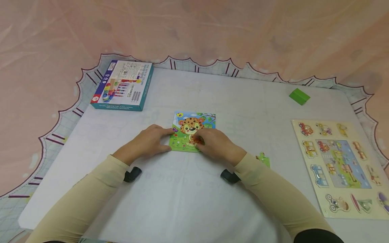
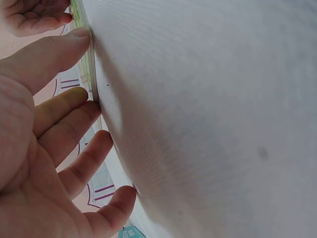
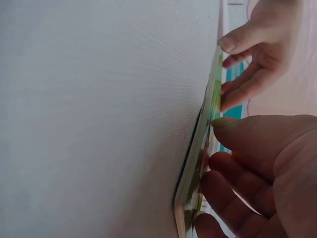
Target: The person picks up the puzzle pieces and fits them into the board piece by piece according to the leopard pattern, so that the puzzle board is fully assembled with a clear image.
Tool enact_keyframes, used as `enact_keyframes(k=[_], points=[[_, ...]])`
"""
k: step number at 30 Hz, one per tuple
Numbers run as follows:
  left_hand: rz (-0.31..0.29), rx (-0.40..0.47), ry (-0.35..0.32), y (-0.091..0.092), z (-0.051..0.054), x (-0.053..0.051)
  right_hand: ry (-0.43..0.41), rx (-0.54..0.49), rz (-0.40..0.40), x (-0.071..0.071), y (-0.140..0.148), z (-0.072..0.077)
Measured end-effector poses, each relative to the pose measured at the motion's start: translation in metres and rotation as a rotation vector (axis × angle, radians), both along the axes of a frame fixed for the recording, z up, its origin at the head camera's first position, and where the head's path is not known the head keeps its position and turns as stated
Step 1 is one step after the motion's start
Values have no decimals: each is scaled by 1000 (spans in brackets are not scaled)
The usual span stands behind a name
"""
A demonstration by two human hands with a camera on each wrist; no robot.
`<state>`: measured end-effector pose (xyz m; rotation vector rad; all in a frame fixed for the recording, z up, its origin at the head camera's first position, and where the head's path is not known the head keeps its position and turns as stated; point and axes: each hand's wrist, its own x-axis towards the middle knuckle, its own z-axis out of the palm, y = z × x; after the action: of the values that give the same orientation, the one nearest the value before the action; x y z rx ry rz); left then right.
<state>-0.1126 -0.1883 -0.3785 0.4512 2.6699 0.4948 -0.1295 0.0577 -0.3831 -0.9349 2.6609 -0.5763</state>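
Observation:
A small leopard jigsaw puzzle lies flat near the middle of the white table, with blue sky and green grass on it. At its left edge rests my left hand, thumb and forefinger spread and touching the side. The left wrist view shows the left hand's fingers fairly straight. Over the puzzle's lower right part, my right hand bends its fingers and thumb around a small spotted puzzle piece. The hand covers most of that piece and the corner beneath. In the right wrist view, the right hand's fingertips meet the puzzle surface.
A loose green puzzle piece lies beside the right forearm. Farther right is a cream board of vehicle and toy pictures, with a green block behind it. A flat printed box sits at the back left of the table.

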Motion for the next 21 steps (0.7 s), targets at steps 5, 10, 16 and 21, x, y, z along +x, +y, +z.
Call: enact_keyframes(k=[5,10,16,21], points=[[-5,-2,2,0,0,0,0,-2,0,0,0,-1],[2,3,-4,0,1,1,-15,4,8,0,7,1],[7,16,1,0,1,1,-27,11,-24,2,27,11],[7,10,5,0,2,2,-13,2,-58,5,48,15]])
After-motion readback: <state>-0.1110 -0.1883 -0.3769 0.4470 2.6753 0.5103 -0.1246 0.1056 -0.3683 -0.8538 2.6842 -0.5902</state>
